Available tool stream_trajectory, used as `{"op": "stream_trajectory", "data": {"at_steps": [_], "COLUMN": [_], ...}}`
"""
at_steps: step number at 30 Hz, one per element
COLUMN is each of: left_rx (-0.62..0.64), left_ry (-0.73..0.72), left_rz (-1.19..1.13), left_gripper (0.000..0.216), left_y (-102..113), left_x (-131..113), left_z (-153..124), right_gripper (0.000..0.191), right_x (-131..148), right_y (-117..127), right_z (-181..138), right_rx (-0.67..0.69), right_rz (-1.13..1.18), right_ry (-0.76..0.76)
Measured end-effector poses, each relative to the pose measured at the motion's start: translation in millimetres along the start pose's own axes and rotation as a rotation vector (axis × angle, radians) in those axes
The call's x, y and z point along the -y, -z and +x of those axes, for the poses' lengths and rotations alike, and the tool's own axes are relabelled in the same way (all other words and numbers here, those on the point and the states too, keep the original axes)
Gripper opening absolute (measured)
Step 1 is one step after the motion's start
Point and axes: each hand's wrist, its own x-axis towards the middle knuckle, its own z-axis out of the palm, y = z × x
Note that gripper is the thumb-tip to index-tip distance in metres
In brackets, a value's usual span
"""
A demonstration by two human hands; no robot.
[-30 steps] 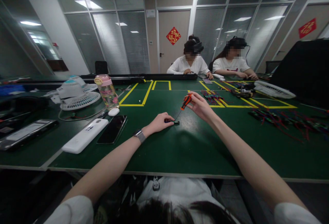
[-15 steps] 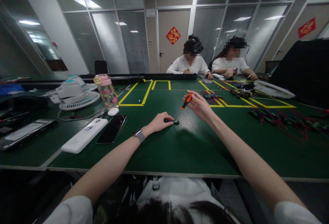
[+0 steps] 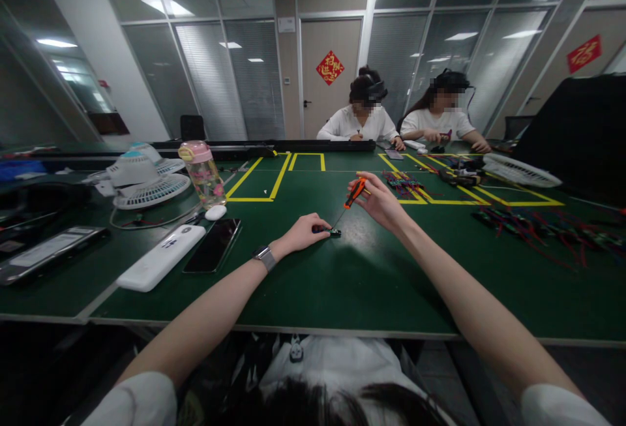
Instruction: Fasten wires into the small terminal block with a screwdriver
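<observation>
My right hand [image 3: 376,199] is closed around the orange and black handle of a screwdriver [image 3: 355,194]. The screwdriver leans, its thin shaft running down and left to a small circuit board [image 3: 334,232] on the green table [image 3: 303,295]. Its tip is at the board's upper side; exactly which part it touches is too small to tell. With fingers bent, my left hand [image 3: 307,231] grips the left end of the board and presses it to the table, hiding part of it. A watch is on my left wrist.
Left of my hands lie a black phone [image 3: 213,246], a white power bank [image 3: 162,258], a drink bottle [image 3: 202,178] and white fans [image 3: 151,184]. Wired boards lie in piles [image 3: 403,183] at the right. Two people [image 3: 368,119] sit across the table.
My right hand and the screwdriver handle have shifted very slightly left. My left hand and the circuit board stay in place.
</observation>
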Motion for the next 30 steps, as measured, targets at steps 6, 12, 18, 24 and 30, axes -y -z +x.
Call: {"op": "stream_trajectory", "data": {"at_steps": [6, 12, 18, 24, 30], "left_rx": [-0.007, -0.010, -0.017, -0.008, -0.011], "left_ry": [-0.009, -0.001, -0.017, -0.003, -0.020], "left_rz": [0.000, 0.007, 0.006, -0.006, -0.005], "left_gripper": [0.024, 0.023, 0.022, 0.024, 0.021], "left_y": [-0.3, 0.2, 0.5, -0.7, -0.8], "left_x": [-0.9, -4.3, -4.3, -1.3, -0.6], "left_z": [0.3, -0.1, -0.1, 0.4, 0.4], "right_gripper": [0.025, 0.034, 0.028, 0.024, 0.032], "right_x": [-2.2, 3.1, 1.5, -3.0, 0.9], "right_y": [1.7, -9.6, -22.0, -15.1, -13.7], "right_z": [0.8, -4.0, -7.9, -4.0, -4.2], "right_rx": [-0.049, 0.026, 0.092, 0.022, 0.084], "right_rz": [0.009, -0.026, -0.008, -0.027, 0.003], "right_ry": [-0.008, 0.003, 0.027, 0.061, 0.002]}}
